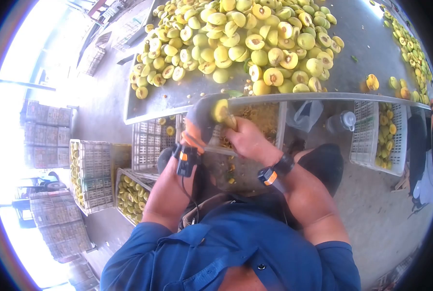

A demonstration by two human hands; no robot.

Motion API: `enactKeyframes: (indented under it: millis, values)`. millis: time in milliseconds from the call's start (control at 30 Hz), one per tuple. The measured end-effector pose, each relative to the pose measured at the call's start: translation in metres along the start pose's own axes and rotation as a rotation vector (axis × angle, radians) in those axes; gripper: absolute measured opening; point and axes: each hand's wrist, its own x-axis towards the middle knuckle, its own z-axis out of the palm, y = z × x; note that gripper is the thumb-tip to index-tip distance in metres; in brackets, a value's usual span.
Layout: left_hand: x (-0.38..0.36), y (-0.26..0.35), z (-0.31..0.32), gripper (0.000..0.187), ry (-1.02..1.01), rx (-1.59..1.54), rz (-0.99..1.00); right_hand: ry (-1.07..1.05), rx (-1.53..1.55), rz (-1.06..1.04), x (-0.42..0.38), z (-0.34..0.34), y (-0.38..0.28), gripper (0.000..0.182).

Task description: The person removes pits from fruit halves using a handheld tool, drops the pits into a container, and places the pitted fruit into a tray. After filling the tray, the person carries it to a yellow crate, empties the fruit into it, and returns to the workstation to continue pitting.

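My left hand (201, 119), in a dark glove with an orange cuff, is closed round a yellow-green peach half (221, 111) just in front of the table edge. Close against that fruit is my right hand (248, 138), bare and curled into a fist. A short brownish piece shows between its fingers and the peach; blur hides what it is. Beyond both hands, a large heap of halved peaches (255, 42), many with pits showing, lies on the metal table (177, 97). Beneath my hands a crate (280, 127) holds brownish scraps.
Crates of peaches stand to the left (97, 167) and right (364, 133) of my legs. A clear plastic bag (307, 115) and a lidded clear jug (342, 121) sit below the table edge. More halves (410, 46) lie along the table's right side. Stacked crates (46, 128) stand far left.
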Motion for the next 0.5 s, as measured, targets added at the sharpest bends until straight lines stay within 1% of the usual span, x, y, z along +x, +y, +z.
enactKeyframes:
  millis: [67, 133, 233, 267, 333, 367, 433, 467, 500]
  values:
    - [0.011, 0.016, 0.01, 0.027, 0.154, -0.344, -0.284, 0.052, -0.122, -0.054, 0.004, 0.003, 0.01, 0.027]
    - [0.015, 0.054, 0.01, 0.033, 0.139, 0.228, -0.179, 0.079, -0.18, -0.107, 0.005, 0.007, 0.017, 0.028]
    - [0.013, 0.038, 0.016, 0.034, 0.132, 0.463, -0.073, -0.078, -0.026, 0.023, 0.005, 0.003, 0.012, 0.024]
    - [0.012, 0.034, 0.02, 0.03, 0.189, 0.322, -0.128, -0.133, 0.045, 0.085, 0.003, 0.001, 0.009, 0.022]
    - [0.01, 0.028, 0.018, 0.029, 0.176, 0.223, -0.15, -0.271, 0.256, 0.256, -0.002, -0.004, -0.002, 0.019]
    - [0.009, 0.028, 0.016, 0.028, 0.169, 0.175, -0.163, -0.247, 0.211, 0.209, -0.005, -0.001, -0.005, 0.017]
    - [0.009, 0.036, 0.012, 0.03, 0.127, 0.271, -0.092, -0.202, 0.117, 0.113, -0.009, 0.007, -0.01, 0.015]
    - [0.009, 0.04, 0.01, 0.03, 0.105, 0.319, -0.056, -0.274, 0.198, 0.171, -0.008, 0.007, -0.006, 0.014]
    - [0.008, 0.034, 0.009, 0.032, 0.102, 0.323, 0.035, -0.345, 0.281, 0.228, -0.007, 0.006, 0.001, 0.013]
